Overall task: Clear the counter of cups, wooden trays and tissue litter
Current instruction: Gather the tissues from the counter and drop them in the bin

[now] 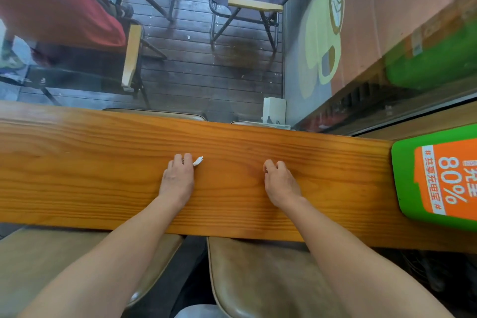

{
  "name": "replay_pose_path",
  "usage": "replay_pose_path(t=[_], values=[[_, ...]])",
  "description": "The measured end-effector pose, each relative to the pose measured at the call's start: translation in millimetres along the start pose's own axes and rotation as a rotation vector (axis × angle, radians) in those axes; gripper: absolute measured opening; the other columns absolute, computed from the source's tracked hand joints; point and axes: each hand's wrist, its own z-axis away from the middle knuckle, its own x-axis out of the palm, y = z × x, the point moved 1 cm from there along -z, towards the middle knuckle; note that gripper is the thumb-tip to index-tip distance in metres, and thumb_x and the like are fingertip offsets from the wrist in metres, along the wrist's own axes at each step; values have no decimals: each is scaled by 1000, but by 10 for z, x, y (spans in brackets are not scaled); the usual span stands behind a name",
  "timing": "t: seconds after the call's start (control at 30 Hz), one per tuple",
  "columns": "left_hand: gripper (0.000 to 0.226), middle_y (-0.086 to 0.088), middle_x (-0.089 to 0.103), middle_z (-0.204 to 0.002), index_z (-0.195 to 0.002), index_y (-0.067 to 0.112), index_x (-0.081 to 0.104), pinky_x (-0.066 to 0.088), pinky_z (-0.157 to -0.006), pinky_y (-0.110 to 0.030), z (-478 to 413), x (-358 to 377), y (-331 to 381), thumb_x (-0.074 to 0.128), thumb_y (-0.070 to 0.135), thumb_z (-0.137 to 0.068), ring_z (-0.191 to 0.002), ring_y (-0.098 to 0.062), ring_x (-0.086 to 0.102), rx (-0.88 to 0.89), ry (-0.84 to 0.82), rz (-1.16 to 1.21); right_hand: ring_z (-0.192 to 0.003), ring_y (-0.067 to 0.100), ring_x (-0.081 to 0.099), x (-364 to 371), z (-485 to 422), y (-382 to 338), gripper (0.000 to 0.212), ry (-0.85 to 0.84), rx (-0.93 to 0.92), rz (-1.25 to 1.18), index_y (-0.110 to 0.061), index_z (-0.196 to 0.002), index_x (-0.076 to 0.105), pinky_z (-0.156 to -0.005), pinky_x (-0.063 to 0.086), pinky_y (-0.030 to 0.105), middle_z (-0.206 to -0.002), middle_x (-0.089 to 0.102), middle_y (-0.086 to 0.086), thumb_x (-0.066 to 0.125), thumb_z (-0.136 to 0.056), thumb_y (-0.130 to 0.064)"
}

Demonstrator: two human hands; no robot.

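Observation:
A long wooden counter [103, 162] runs across the view in front of a window. My left hand [177, 175] lies on it near the middle, fingers curled around a small white scrap of tissue [198, 160] that sticks out past the fingertips. About a hand's width to the right, my right hand [280, 182] rests on the wood with its fingers curled under; nothing shows in it. No cups or wooden trays appear on the visible stretch of counter.
A green and orange power-bank station [438, 178] stands at the counter's right end. Two brown padded stools [271, 279] sit below the near edge. Beyond the glass are folding chairs [245, 8], a wooden deck and a person in red [56, 2].

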Motion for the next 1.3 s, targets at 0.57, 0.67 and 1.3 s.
replay_pose_path(t=[0.57, 0.67, 1.3], values=[[23, -4, 58, -94, -70, 21, 59, 47, -78, -33, 531, -225, 1271, 48, 6, -83, -91, -26, 55, 305, -367, 61, -106, 35, 61, -496, 961, 977, 28, -153, 220, -179, -11, -109, 64, -75, 45, 31, -120, 64, 15, 42, -94, -19], [13, -3, 55, -98, -82, 22, 65, 48, -80, -33, 643, -205, 1800, 52, 26, -84, -97, -27, 56, 449, -344, -4, -104, 34, 62, -589, 1249, 1240, 21, -97, 246, -267, -17, -93, 63, -76, 45, 32, -115, 66, 14, 44, -89, -26], [56, -9, 49, -124, -136, 31, 38, 47, -83, -45, 2635, 1255, 4865, 39, 61, -89, -116, -35, 44, 1204, -306, -455, -101, 31, 57, -16, 3533, 3713, 27, 496, 716, -391, -28, -92, 44, -69, 46, 39, -105, 50, 3, 50, -87, -54]])
